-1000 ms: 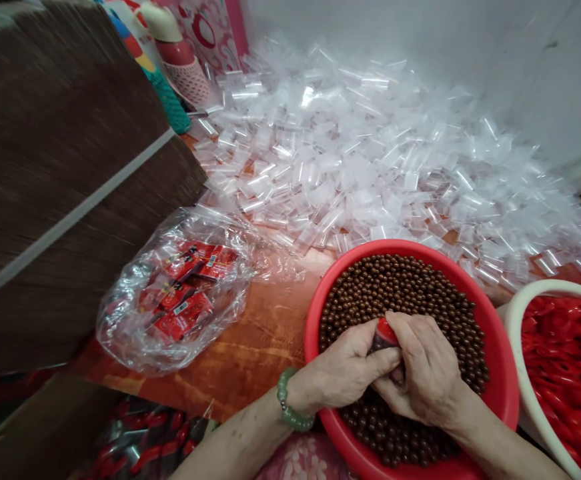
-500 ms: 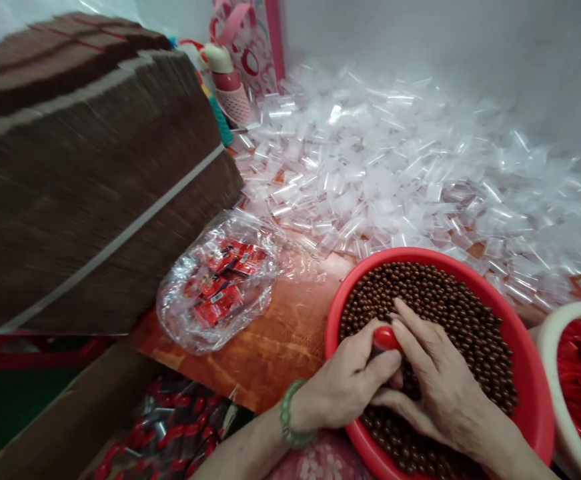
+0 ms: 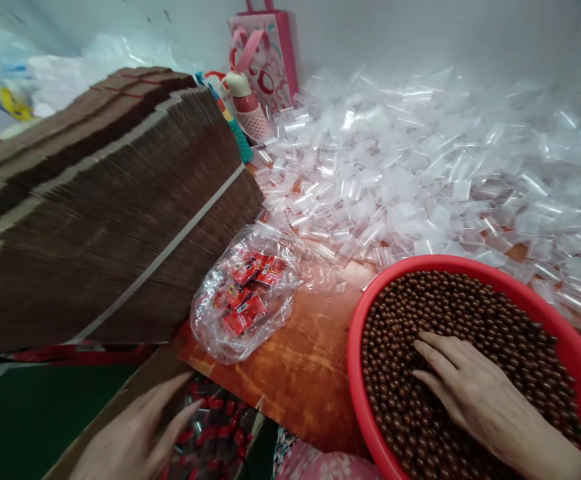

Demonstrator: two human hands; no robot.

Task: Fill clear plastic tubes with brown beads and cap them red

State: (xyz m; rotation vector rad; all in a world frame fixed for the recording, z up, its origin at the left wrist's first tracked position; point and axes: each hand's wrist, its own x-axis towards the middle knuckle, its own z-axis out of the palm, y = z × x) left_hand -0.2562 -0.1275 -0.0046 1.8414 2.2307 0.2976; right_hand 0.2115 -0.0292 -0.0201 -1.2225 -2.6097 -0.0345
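Observation:
My right hand (image 3: 475,393) lies on the shiny brown chocolate balls (image 3: 435,303) that fill a red basin (image 3: 357,360). Its fingers are stretched and slightly apart, with the tips among the balls. At the lower left my left hand (image 3: 135,430) hovers over a cardboard box (image 3: 105,417), a little blurred, fingers spread. No object shows between its fingers. Inside the box lie many small clear tubes (image 3: 215,433) with red caps and dark contents.
A clear plastic bag (image 3: 210,333) of red packets sits on the orange-brown tabletop (image 3: 315,353). Behind it stands a strapped cardboard stack (image 3: 135,220). Clear empty tubes (image 3: 395,167) are heaped along the wall. A bottle (image 3: 245,103) and a pink bag (image 3: 275,53) stand at the back.
My hands have parted. The red-capped tube held between them over the basin is no longer seen there. My left hand moved left to the box; the right reached into the balls. The view shifted.

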